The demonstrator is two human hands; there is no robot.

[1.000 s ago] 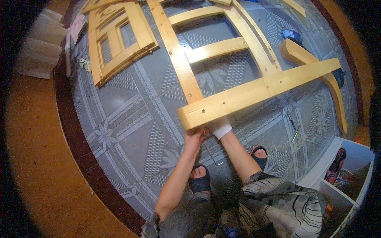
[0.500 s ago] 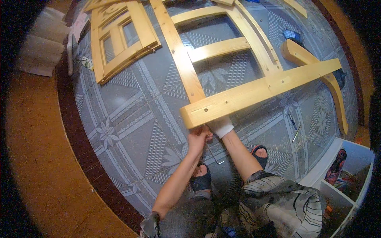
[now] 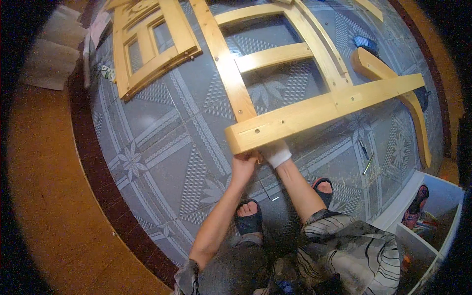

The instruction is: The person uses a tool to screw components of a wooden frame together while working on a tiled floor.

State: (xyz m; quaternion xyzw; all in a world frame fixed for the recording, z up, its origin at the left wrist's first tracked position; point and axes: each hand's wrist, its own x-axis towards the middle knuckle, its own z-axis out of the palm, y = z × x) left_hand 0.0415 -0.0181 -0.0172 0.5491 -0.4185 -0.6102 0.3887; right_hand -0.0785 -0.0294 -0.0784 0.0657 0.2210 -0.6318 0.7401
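Observation:
A pale wooden frame [image 3: 228, 81] lies in front of me, with a thick rail [image 3: 314, 109] along its near side. My left hand [image 3: 244, 164] is bare and reaches under the near left end of this rail. Its fingers are curled in, and what they pinch is hidden below the wood. Close beside it, my right hand [image 3: 277, 153] wears a white glove. The rail covers its fingers. An L-shaped hex key [image 3: 268, 191] lies on the tiles between my forearms.
A wooden panel [image 3: 156, 42] lies at the far left. A curved wooden piece [image 3: 415, 115] lies under the rail's right end. Two thin tools, one a screwdriver-like rod [image 3: 364, 149], rest on the patterned floor. A white open-topped box [image 3: 400, 227] stands near right. My sandalled feet are below.
My left hand has slid slightly further under the rail, hiding more of its fingers. The view has shifted a little; the frame and hex key lie as before.

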